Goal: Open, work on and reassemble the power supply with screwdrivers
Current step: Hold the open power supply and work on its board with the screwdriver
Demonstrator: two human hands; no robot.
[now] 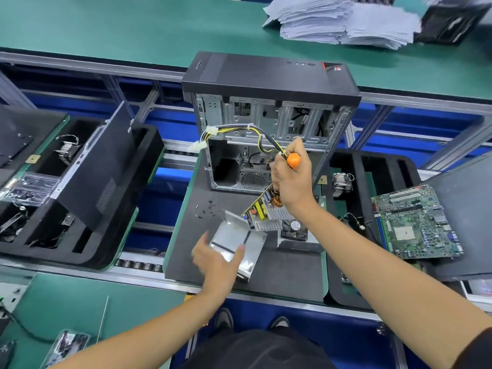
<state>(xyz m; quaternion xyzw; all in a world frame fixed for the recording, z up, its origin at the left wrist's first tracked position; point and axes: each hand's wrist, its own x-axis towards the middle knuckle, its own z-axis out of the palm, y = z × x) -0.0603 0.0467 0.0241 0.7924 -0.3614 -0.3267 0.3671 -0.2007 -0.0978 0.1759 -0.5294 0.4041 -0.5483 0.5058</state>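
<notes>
The power supply is apart on the black mat (279,275). Its silver metal cover (237,243) lies near the mat's middle, and my left hand (217,261) holds its near edge between thumb and fingers. My right hand (292,177) grips an orange-handled screwdriver (293,160) and also holds up the power supply's circuit board (266,211), tilted, with its heatsink and copper coil showing. The board's yellow and black cable bundle (239,131) arcs up to the left, ending in white connectors. The supply's fan (294,230) sits beside the board.
An open computer case (266,115) stands at the back of the mat. Several small black screws (207,207) lie loose left of the board. A motherboard (415,222) rests at right, foam trays with parts (80,182) at left, and paper stacks (340,20) behind.
</notes>
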